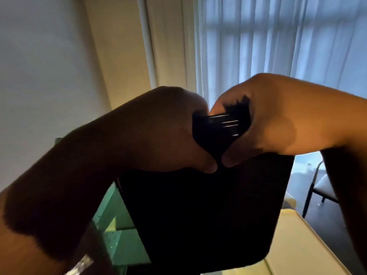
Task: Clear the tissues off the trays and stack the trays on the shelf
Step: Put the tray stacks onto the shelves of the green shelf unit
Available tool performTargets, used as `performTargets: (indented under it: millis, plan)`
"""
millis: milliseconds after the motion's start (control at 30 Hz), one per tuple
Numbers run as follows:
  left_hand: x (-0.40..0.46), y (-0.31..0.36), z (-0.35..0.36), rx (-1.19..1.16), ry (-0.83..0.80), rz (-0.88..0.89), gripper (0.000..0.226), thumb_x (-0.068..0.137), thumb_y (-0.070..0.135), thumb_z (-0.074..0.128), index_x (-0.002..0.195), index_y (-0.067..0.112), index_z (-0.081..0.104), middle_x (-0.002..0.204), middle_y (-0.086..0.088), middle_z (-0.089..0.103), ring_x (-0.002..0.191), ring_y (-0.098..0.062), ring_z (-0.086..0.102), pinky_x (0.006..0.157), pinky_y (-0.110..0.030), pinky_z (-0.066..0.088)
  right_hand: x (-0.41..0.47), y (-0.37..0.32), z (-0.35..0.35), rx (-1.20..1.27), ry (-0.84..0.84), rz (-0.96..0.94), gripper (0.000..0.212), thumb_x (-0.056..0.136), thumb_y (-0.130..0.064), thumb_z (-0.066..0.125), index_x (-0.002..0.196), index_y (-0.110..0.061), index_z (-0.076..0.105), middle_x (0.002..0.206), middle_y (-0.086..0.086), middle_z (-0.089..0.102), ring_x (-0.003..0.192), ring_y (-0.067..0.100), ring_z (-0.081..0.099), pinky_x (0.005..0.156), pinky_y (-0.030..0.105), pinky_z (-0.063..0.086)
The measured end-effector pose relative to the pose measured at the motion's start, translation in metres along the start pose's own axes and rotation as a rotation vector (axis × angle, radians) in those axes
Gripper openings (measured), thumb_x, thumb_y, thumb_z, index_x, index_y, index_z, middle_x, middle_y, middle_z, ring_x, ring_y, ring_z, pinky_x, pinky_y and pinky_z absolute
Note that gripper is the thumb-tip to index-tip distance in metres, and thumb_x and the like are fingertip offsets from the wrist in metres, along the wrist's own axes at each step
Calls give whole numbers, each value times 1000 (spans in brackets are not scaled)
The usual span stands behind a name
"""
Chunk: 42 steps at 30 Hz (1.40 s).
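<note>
Nearest the camera, my left forearm crosses the lower left of the view, in deep shadow. Beyond it, my left hand (168,132) and my right hand (264,124) meet at the upper edge of a stack of black trays (198,215), which I hold raised and tilted in front of me. The fingers of both hands are curled around that edge and my 2 thumbs press on the near face, almost touching each other. Thin bright lines between my hands mark several rims lying together; I cannot count the trays. No tissue shows on the face turned toward me, though the far side is hidden.

Below and left of the stack stands a green perforated structure (119,241), perhaps the shelf, though I cannot be sure. Lower right lies a pale yellow desk (301,245). Farther right stands a dark-framed chair (321,187), and behind everything hang sheer curtains (278,40) over a bright window.

I judge the clearing step finished for these trays and the stacking step in hand. The next move calls for levelling the stack, keeping both grips firm so no tray slides out, and lowering it squarely onto the shelf.
</note>
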<state>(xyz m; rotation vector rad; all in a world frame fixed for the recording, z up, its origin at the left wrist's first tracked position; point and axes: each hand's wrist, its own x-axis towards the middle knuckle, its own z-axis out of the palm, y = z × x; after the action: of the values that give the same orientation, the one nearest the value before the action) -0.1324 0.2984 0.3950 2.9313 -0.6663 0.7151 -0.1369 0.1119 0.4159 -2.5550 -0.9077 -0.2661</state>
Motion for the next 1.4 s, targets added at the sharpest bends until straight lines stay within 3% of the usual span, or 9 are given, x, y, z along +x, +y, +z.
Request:
performTargets:
  millis: [167, 567, 733, 867, 967, 1067, 1167, 1300, 1400]
  plan:
    - [-28, -44, -25, 136, 88, -67, 65, 44, 72, 73, 92, 37, 47, 92, 11, 56, 83, -15, 57, 64, -26, 38, 23, -47, 18, -76, 71, -135, 40, 58, -58, 80, 91, -38, 72, 85, -17, 71, 79, -2, 65, 63, 24, 55]
    - [-74, -85, -51, 176, -24, -181, 63, 57, 66, 81, 95, 45, 35, 101, 17, 51, 92, -9, 55, 60, -20, 34, 55, -82, 63, -147, 202, -306, 42, 69, -63, 66, 102, -36, 64, 87, -15, 65, 79, 6, 61, 71, 37, 58]
    - [-83, -91, -38, 171, -62, -159, 63, 61, 66, 79, 109, 40, 48, 103, 15, 47, 93, -9, 51, 58, -12, 28, 57, -75, 78, -151, 193, -326, 45, 75, -57, 72, 112, -33, 64, 92, -16, 64, 83, 7, 62, 72, 30, 58]
    - [-92, -95, -12, 167, -30, -141, 63, 65, 64, 77, 114, 34, 51, 108, 13, 49, 95, -10, 51, 64, -23, 32, 54, -62, 100, -210, 202, -337, 40, 82, -54, 72, 115, -36, 59, 88, -20, 55, 79, -1, 55, 66, 14, 43]
    - [-103, -102, 13, 167, 52, -65, 58, 65, 64, 74, 108, 31, 55, 103, 11, 56, 87, -13, 58, 56, -16, 29, 51, -51, 131, -253, 241, -363, 36, 83, -53, 71, 112, -35, 60, 87, -22, 51, 76, -1, 49, 65, 10, 36]
    - [-116, -105, 43, 151, 105, 5, 48, 65, 64, 68, 98, 29, 59, 91, 13, 60, 70, -7, 54, 53, -12, 26, 46, -38, 169, -228, 284, -378, 34, 85, -48, 72, 112, -30, 61, 94, -16, 61, 80, 5, 53, 66, 22, 50]
    - [-134, -107, 88, 69, 101, 55, 52, 62, 58, 80, 100, 29, 60, 91, 12, 65, 73, -9, 61, 57, -12, 33, 38, -15, 214, -195, 265, -397, 35, 79, -36, 77, 109, -23, 64, 99, -6, 67, 82, 16, 63, 66, 38, 58]
    - [-155, -108, 153, 16, 73, 44, 58, 51, 44, 92, 98, 28, 63, 91, 7, 71, 82, -20, 71, 61, -31, 58, 28, 10, 266, -271, 183, -353, 45, 66, -35, 83, 102, -20, 62, 89, -3, 65, 75, 19, 65, 54, 36, 57]
    - [-161, -121, 202, -47, -24, 19, 46, 57, 42, 88, 89, 26, 59, 85, 8, 61, 78, -19, 64, 55, -33, 51, 35, 29, 302, -288, -15, -374, 41, 74, -37, 84, 107, -17, 67, 96, 2, 66, 82, 25, 63, 49, 36, 54]
